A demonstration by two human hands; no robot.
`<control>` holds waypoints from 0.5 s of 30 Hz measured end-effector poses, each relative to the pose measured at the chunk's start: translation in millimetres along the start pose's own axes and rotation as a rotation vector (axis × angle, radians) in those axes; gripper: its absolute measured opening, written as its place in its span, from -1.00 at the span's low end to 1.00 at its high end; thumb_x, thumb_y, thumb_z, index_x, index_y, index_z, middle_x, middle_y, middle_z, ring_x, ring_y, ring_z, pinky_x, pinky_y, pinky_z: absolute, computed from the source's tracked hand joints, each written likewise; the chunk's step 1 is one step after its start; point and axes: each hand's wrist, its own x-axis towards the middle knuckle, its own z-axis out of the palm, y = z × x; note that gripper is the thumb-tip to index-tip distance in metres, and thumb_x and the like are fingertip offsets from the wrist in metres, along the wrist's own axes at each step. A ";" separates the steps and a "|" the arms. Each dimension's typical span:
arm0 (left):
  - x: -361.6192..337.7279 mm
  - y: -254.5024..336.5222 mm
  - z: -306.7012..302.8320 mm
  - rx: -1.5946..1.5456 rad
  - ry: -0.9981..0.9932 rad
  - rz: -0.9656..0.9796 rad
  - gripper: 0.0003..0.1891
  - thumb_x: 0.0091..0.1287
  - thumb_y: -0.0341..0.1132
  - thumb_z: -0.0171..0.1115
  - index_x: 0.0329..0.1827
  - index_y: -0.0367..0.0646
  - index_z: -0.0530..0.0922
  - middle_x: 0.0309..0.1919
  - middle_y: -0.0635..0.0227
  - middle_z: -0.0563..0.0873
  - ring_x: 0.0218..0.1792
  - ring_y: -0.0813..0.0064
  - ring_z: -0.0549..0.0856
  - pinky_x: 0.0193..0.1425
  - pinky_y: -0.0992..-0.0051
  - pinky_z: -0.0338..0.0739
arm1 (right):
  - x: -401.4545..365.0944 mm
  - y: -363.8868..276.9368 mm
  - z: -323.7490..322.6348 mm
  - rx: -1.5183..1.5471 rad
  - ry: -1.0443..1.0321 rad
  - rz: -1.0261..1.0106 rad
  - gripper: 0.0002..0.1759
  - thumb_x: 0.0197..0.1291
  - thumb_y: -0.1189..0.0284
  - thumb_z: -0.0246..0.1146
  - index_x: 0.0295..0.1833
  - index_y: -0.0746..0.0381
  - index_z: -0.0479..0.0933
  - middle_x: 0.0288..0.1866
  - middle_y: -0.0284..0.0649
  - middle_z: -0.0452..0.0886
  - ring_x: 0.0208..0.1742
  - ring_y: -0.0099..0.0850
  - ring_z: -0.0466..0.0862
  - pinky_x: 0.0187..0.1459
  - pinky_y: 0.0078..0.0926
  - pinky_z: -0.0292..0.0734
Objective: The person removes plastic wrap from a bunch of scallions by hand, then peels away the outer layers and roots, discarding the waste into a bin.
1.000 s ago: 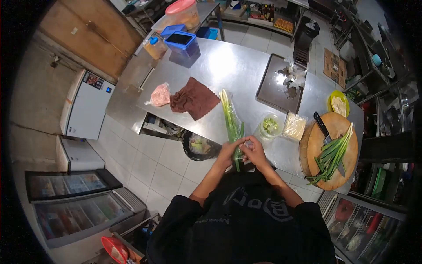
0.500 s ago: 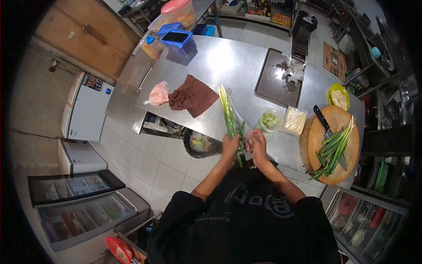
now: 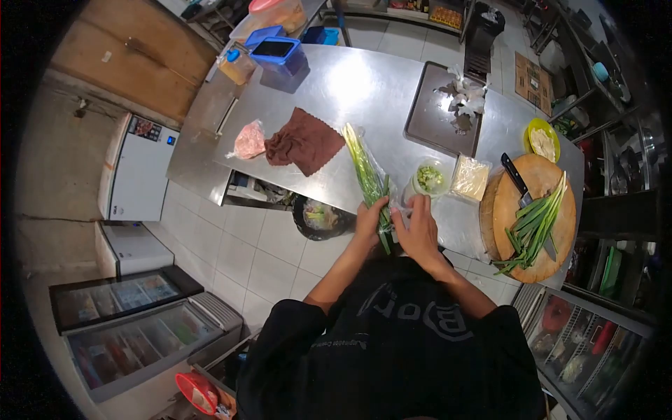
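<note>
My left hand [image 3: 370, 219] is closed around the green leaf end of a bunch of spring onions [image 3: 363, 162]. Their pale root ends point away from me over the steel table. Clear plastic wrap [image 3: 397, 201] lies loosely along the bunch, and the fingers of my right hand [image 3: 418, 229] pinch its edge beside the leaves. Just beyond my right hand stands a clear tub [image 3: 432, 180] with chopped green pieces in it. A packet of pale yellow square sheets [image 3: 470, 176] sits against the tub's right side.
On the right, a round wooden chopping board [image 3: 501, 210] carries a knife [image 3: 516, 178] and more spring onions. A brown cloth [image 3: 305, 143] and a bag of pink meat [image 3: 248, 141] lie left. A dark tray [image 3: 430, 115] is at the back; a black bin [image 3: 301, 217] stands below the table edge.
My right hand has turned and its fingers now pinch the plastic nearer the tub. My left hand keeps its hold on the spring onions. The whole view has shifted slightly.
</note>
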 end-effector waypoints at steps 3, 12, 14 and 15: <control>7.5 -5.5 -6.8 -0.017 -0.042 -0.023 -0.74 0.38 -0.34 0.35 0.02 -0.28 0.56 -0.32 0.30 0.68 -0.43 0.39 0.70 -0.37 0.39 0.63 | -9.9 -24.1 -34.6 -0.104 -0.251 0.114 -0.63 0.30 0.19 0.35 -0.16 0.31 0.50 -0.38 -0.06 0.65 -0.22 -0.01 0.69 -0.22 -0.09 0.55; 7.5 -3.7 -12.8 -0.028 -0.091 -0.078 -0.75 0.41 -0.28 0.33 0.02 -0.20 0.55 -0.33 0.32 0.68 -0.35 0.41 0.72 -0.27 0.38 0.64 | -10.8 8.5 -25.2 0.378 -0.589 0.342 -0.82 0.29 0.39 0.33 -0.16 0.30 0.62 -0.39 -0.15 0.72 -0.28 -0.24 0.77 -0.22 -0.37 0.57; 5.4 -0.5 -15.0 -0.039 -0.134 -0.064 -0.75 0.42 -0.27 0.33 0.03 -0.19 0.56 -0.30 0.32 0.70 -0.32 0.42 0.73 -0.24 0.39 0.64 | -6.0 7.5 -21.6 0.284 -0.383 0.089 -0.90 0.27 0.47 0.33 -0.20 0.29 0.63 -0.41 -0.16 0.71 -0.32 -0.32 0.74 -0.25 -0.41 0.56; 3.8 0.7 -15.0 -0.052 -0.174 -0.050 -0.75 0.42 -0.25 0.33 0.04 -0.18 0.57 -0.28 0.32 0.71 -0.29 0.43 0.74 -0.21 0.39 0.64 | -5.5 9.9 -18.0 0.284 -0.381 0.090 -0.90 0.27 0.47 0.33 -0.20 0.29 0.63 -0.41 -0.16 0.71 -0.32 -0.32 0.74 -0.25 -0.41 0.56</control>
